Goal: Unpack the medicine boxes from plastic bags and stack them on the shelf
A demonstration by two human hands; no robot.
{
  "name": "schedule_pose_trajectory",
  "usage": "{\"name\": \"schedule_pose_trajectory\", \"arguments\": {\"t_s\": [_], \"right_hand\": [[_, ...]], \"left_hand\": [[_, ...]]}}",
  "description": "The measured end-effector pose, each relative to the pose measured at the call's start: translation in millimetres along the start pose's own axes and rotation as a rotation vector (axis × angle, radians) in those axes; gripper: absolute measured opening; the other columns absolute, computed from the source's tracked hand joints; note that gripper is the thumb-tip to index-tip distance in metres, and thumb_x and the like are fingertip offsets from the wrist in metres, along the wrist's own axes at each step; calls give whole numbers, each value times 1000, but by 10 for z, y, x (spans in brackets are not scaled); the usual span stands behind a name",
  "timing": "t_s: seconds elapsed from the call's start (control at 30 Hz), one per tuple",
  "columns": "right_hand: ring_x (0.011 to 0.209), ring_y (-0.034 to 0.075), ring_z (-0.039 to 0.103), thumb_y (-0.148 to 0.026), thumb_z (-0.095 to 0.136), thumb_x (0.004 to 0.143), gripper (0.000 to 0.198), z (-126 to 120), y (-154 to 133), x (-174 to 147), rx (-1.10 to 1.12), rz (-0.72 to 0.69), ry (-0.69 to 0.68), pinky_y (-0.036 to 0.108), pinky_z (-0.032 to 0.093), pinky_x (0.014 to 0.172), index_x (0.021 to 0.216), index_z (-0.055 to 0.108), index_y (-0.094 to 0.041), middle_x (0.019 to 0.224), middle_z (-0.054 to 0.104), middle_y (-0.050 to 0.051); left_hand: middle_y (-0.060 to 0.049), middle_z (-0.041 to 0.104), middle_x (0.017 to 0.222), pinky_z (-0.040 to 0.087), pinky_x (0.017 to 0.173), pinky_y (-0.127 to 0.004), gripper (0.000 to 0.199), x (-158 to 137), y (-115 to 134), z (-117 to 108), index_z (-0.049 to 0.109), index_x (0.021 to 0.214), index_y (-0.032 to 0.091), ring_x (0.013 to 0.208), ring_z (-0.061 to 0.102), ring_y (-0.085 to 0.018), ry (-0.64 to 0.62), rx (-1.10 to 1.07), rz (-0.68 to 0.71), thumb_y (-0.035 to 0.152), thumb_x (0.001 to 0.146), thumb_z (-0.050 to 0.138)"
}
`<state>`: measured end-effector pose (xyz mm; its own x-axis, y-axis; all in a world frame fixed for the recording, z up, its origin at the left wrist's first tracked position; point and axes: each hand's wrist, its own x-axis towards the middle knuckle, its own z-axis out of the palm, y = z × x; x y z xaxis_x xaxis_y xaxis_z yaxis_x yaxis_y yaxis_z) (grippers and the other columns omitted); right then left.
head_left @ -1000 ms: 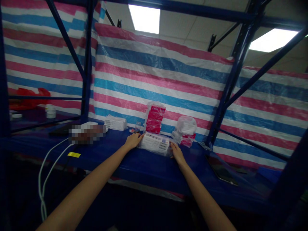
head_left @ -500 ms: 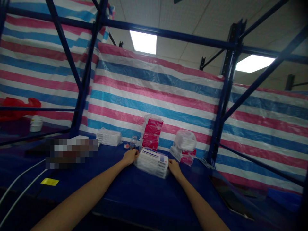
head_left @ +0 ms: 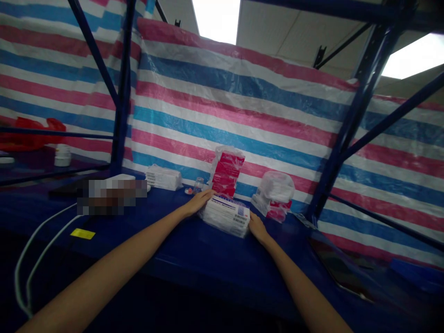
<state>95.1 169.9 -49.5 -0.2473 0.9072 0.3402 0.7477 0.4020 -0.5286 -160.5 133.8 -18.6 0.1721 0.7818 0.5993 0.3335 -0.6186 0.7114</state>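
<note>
A plastic-wrapped pack of white medicine boxes [head_left: 225, 216] lies on the blue tabletop between my hands. At its left end, my left hand [head_left: 200, 202] has its fingers around the back corner. My right hand [head_left: 257, 227] grips the opposite end, with its fingertips partly hidden behind the pack. Printed text and barcodes show on the top box. Right behind the pack stands a wrapped stack of red boxes [head_left: 226, 173]. A small clear jar [head_left: 199, 185] and its pinkish lid [head_left: 188, 191] are just beyond my left hand.
Another wrapped pack of white boxes [head_left: 163, 178] stands at the back left. Crumpled plastic with red boxes [head_left: 274, 196] sits back right. A dark tablet [head_left: 342, 268] lies on the right, a yellow label [head_left: 83, 233] on the left. Blue rack posts [head_left: 329, 162] frame the table [head_left: 201, 259].
My view has tilted, so the scene sits higher and slightly right. My left hand's fingers now reach further along the pack's back edge. The pack stays between both hands.
</note>
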Motion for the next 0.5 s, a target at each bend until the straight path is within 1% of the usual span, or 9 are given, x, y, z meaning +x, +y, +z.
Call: {"name": "schedule_pose_trajectory", "arguments": {"t_s": [0.07, 0.13, 0.2, 0.23, 0.3, 0.37, 0.43, 0.47, 0.5], "right_hand": [[108, 21, 54, -26, 34, 85, 38, 3, 9, 14, 43, -7, -17, 35, 41, 89, 115, 56, -26, 111, 62, 3], [108, 20, 54, -24, 33, 84, 38, 13, 11, 31, 117, -37, -38, 35, 40, 91, 115, 56, -24, 112, 62, 3], [107, 18, 55, -21, 33, 83, 39, 30, 1, 43, 224, -70, -61, 34, 40, 92, 115, 56, -21, 113, 61, 4], [106, 18, 55, -20, 34, 82, 40, 37, -9, 46, 282, -85, -72, 33, 40, 93, 115, 56, -19, 114, 61, 5], [106, 17, 55, -19, 36, 81, 40, 41, -37, 45, 388, -97, -98, 33, 39, 95, 116, 55, -16, 114, 61, 5], [106, 17, 55, -16, 38, 77, 43, 16, -69, 37, 464, -89, -144, 33, 40, 95, 117, 54, -16, 114, 61, 5], [106, 17, 55, -11, 41, 72, 51, -39, -96, 26, 509, -70, -164, 34, 42, 92, 122, 50, -18, 115, 60, 4], [107, 17, 55, -9, 41, 70, 58, -75, -107, 20, 516, -59, -155, 34, 43, 92, 127, 46, -19, 117, 59, 4], [108, 18, 54, -7, 42, 67, 65, -112, -117, 11, 517, -50, -137, 35, 43, 92, 131, 41, -20, 119, 58, 4]], "left_hand": [[-5, 62, 108, 37, 95, -31, 36, -3, -93, 19, 60, 99, 15, 105, 53, -17, -47, -4, -51, 34, 88, 30], [-6, 64, 105, 38, 94, -31, 37, 5, -203, 18, 61, 97, 13, 102, 55, -18, -65, 45, -130, 31, 88, 29], [-7, 65, 100, 41, 90, -32, 31, 8, -290, -4, 62, 94, 12, 97, 57, -19, -93, 132, -202, 26, 85, 36], [-7, 66, 100, 41, 89, -32, 28, 4, -317, -20, 62, 95, 12, 96, 57, -20, -116, 172, -214, 23, 82, 41], [-8, 65, 101, 42, 88, -32, 27, -20, -337, -54, 61, 97, 11, 95, 57, -22, -166, 223, -199, 20, 75, 50], [-10, 64, 104, 43, 87, -32, 32, -59, -323, -84, 59, 101, 9, 95, 57, -22, -230, 229, -166, 21, 72, 55], [-11, 62, 107, 43, 87, -32, 39, -98, -290, -103, 54, 108, 9, 96, 57, -22, -272, 205, -125, 22, 71, 57], [-11, 61, 108, 43, 87, -32, 44, -112, -270, -108, 51, 111, 9, 97, 57, -21, -268, 195, -95, 21, 69, 58], [-11, 60, 110, 42, 88, -33, 48, -119, -248, -110, 48, 113, 10, 98, 56, -21, -231, 195, -58, 19, 68, 59]]}}
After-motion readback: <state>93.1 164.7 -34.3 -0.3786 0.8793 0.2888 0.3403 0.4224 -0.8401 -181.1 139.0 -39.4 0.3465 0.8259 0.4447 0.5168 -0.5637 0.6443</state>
